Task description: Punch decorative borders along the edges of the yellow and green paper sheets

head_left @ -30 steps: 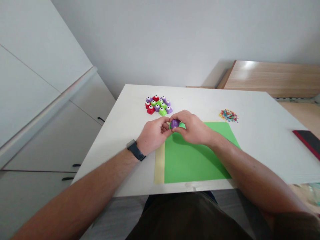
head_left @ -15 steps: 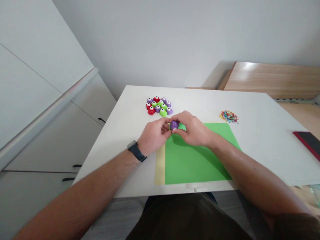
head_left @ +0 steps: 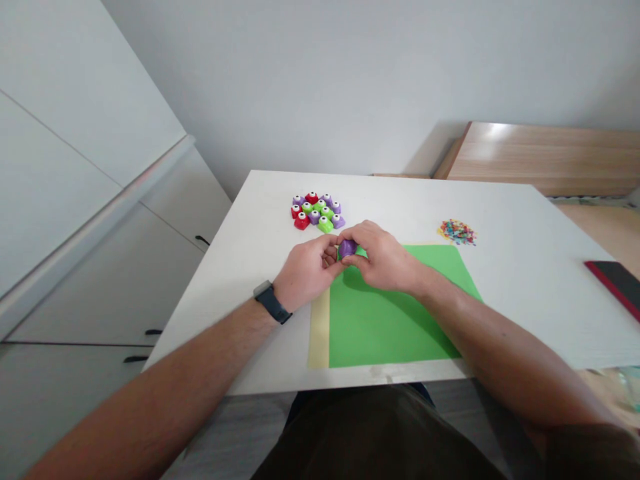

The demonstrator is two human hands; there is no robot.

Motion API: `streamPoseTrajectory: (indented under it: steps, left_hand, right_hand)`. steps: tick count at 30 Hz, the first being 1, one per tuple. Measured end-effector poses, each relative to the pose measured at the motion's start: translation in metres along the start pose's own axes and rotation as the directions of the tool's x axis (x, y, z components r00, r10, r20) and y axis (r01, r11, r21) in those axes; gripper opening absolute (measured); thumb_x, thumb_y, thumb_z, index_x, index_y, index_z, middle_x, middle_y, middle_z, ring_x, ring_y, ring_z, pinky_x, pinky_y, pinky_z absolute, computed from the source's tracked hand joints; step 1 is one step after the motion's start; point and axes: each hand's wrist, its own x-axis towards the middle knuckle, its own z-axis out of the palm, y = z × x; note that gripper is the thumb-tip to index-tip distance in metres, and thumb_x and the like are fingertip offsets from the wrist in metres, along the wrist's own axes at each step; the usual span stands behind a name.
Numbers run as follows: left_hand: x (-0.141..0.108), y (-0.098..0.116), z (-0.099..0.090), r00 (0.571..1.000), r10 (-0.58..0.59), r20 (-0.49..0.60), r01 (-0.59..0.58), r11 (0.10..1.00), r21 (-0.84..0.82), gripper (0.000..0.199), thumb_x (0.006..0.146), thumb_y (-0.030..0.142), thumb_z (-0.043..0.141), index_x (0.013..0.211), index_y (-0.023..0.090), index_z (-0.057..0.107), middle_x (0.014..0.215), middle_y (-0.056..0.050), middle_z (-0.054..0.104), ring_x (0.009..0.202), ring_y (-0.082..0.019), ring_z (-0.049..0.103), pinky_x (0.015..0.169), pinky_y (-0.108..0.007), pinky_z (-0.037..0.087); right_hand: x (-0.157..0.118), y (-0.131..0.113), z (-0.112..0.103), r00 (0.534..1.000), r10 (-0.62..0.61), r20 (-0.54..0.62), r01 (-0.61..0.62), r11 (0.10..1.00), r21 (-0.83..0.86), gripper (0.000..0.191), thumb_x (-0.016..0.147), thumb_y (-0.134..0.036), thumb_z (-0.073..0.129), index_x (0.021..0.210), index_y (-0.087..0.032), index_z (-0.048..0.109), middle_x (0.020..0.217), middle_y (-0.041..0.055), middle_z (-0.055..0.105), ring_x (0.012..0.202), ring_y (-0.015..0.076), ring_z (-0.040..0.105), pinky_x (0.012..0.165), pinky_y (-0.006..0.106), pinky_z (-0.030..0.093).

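A small purple piece (head_left: 347, 249) is held between my two hands, above the far left part of a green sheet (head_left: 390, 327). My left hand (head_left: 309, 270), with a dark watch on its wrist, grips the piece from the left with its fingertips. From the right, my right hand (head_left: 383, 257) pinches it between thumb and fingers. Just beyond my left hand lies a cluster of red, green and purple pieces (head_left: 321, 206), many with a white eye-like dome on top. Under the green sheet, a pale yellow sheet (head_left: 319, 333) shows along the left side.
A small heap of many-coloured bits (head_left: 457, 232) lies on the white table (head_left: 540, 280), beyond the green sheet. A black and red flat object (head_left: 617, 287) is at the right edge. White cabinets (head_left: 100, 267) stand at the left, wooden boards (head_left: 545, 153) at the back right.
Both hands still hold the purple piece, which seems slightly turned, its white part no longer showing. The whole view has shifted very slightly.
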Motion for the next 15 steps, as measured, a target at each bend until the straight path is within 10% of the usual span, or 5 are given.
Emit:
streamPoseTrajectory:
  steps: [15]
  left_hand:
    - [0.0008, 0.0063, -0.0058, 1.000, 0.021, -0.007, -0.020, 0.991, 0.131, 0.040, 0.079, 0.047, 0.075, 0.108, 0.020, 0.070, 0.081, 0.000, 0.070, 0.067, -0.016, 0.059, 0.063, -0.027, 0.045]
  right_hand:
    - [0.0010, -0.0020, -0.0014, 1.000, 0.002, 0.023, -0.003, 1.000, 0.024, 0.030, 0.082, -0.011, 0.063, 0.112, -0.017, 0.063, 0.102, 0.0098, 0.067, 0.098, 0.0255, 0.058, 0.091, 0.041, 0.045]
